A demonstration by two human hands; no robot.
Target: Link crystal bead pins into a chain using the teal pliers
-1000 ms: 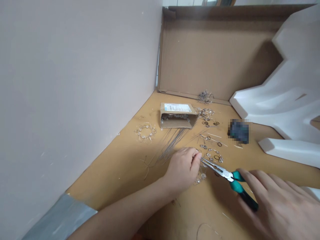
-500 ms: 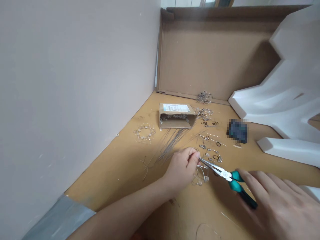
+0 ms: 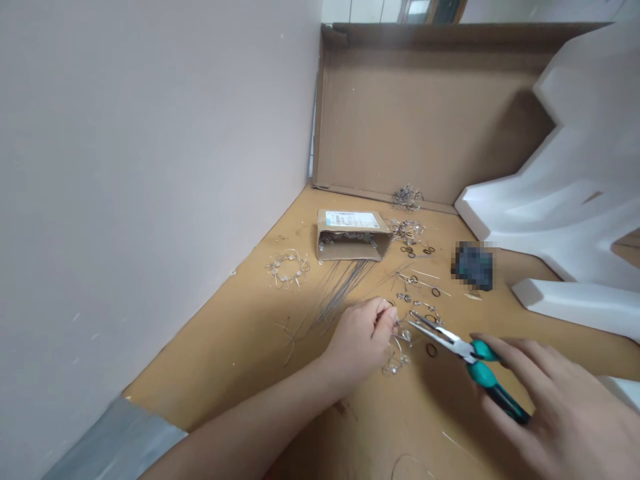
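Note:
My left hand (image 3: 364,333) is closed in a pinch on a beaded wire piece (image 3: 394,363); its thin wire loops and clear beads hang below the fingertips. Part of the piece is hidden inside the fingers. My right hand (image 3: 565,393) grips long-nose pliers (image 3: 450,342) with green and black handles. Their jaws stand slightly apart, a short gap to the right of my left fingertips, with nothing visible between them. Just beyond the pliers lie loose clear beads (image 3: 404,297) and small dark rings (image 3: 436,292).
An open small cardboard box (image 3: 353,240) holds clear beads, with a bundle of straight wires (image 3: 345,287) before it. A beaded wire ring (image 3: 288,269) lies left. Behind stands a cardboard panel (image 3: 425,120); white foam pieces (image 3: 580,303) and a blurred dark object (image 3: 473,265) are right.
The plier tips were at my left fingertips; now the pliers have drawn back to the right and their jaws have opened. My left hand keeps its pinch.

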